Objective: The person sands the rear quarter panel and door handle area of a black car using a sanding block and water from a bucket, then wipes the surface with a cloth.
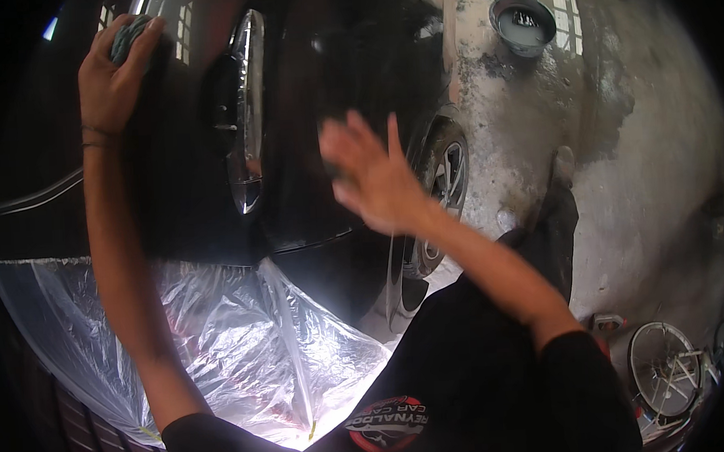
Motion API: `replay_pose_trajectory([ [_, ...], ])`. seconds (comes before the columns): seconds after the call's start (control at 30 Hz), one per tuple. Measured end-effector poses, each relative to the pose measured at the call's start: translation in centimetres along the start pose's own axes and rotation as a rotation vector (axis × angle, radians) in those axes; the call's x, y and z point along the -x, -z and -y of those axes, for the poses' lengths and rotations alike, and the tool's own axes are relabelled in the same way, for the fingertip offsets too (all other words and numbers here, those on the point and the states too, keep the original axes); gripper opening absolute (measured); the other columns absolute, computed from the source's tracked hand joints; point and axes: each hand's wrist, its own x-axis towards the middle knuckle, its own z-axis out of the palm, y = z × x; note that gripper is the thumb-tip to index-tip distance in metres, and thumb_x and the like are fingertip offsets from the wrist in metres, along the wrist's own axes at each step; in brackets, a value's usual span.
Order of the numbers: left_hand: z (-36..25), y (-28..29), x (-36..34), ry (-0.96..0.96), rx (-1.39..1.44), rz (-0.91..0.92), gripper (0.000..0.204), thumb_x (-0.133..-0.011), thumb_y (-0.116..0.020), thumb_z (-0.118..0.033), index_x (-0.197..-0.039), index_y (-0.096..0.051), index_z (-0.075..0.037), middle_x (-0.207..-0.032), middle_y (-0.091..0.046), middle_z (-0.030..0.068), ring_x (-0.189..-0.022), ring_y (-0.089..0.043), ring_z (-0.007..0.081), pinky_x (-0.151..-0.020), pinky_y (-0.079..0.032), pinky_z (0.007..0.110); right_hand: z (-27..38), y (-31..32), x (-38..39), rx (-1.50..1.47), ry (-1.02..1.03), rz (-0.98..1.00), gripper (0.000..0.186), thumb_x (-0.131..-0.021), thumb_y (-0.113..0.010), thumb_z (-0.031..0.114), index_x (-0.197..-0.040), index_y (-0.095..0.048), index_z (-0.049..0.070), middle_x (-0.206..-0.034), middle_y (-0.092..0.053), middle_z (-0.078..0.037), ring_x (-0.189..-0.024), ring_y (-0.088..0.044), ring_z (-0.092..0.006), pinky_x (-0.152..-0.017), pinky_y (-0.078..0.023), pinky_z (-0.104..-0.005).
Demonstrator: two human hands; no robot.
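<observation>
Up at the far left, my left hand [113, 79] is closed around a crumpled grey-green cloth [128, 41], pressed against the glossy black car panel [164, 138]. My right hand [376, 177] is over the black bodywork, right of the chrome door handle [248, 110]. Its fingers look spread, though motion smears them. A dark patch shows between the thumb and fingers, but I cannot make out whether it is an object or the paint behind.
Clear plastic sheeting [221, 337] covers the car's lower left part. A car wheel [453, 173] is right of my right hand. A dark bucket [523, 25] with greyish liquid stands on the stained concrete floor [652, 213]. A bicycle wheel [665, 368] lies at lower right.
</observation>
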Motion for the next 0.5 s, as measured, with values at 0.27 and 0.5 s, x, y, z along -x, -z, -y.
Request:
replay_pose_trajectory([
  [0.27,-0.7,-0.5,-0.3,-0.015,0.009,0.005,0.031,-0.102,-0.082,-0.031,-0.114,-0.080,-0.002,-0.106,-0.071,0.0051,-0.096,-0.066,0.0142,-0.087,-0.053,0.029,1.2,-0.7,0.7,-0.049,-0.130,-0.025,0.069,-0.112,-0.051,0.040,-0.173,-0.033,0.012,-0.183,-0.023,-0.011,-0.171,-0.011,-0.0388,-0.131,-0.003,-0.0755],
  [0.5,-1.5,-0.1,-0.8,0.015,0.021,0.041,0.030,-0.104,-0.080,-0.027,-0.118,-0.078,0.000,-0.105,-0.068,0.0049,-0.093,-0.065,0.0122,-0.084,-0.052,0.028,-6.2,2.7,-7.2,-0.178,-0.299,-0.313,0.063,-0.116,-0.045,0.038,-0.172,-0.032,0.011,-0.181,-0.028,-0.015,-0.169,-0.018,-0.0405,-0.130,-0.012,-0.0754],
])
